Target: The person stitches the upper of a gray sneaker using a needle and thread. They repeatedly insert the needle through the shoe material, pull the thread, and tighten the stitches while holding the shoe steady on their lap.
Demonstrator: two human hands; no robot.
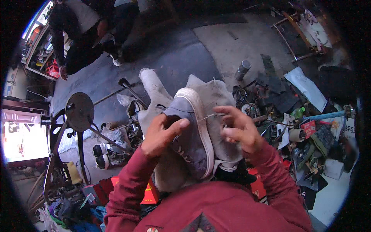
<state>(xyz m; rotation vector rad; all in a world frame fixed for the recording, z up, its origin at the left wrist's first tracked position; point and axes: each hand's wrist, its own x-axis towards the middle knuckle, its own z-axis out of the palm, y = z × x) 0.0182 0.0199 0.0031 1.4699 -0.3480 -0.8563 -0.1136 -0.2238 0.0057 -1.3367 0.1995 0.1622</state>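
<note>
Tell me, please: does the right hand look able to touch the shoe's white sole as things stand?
Probably yes: the right hand is just beside the white sole, and I see only thin thread between them.

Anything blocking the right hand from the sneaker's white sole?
Nothing solid visible. Only a thin pale thread spans the gap between the right hand and the sneaker's white sole; the grey cloth lies beneath.

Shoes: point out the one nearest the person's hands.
The grey shoe on the pale cloth, between left hand and right hand; the dark shoes lie farther left, and another shoe is on a co-worker.
</note>
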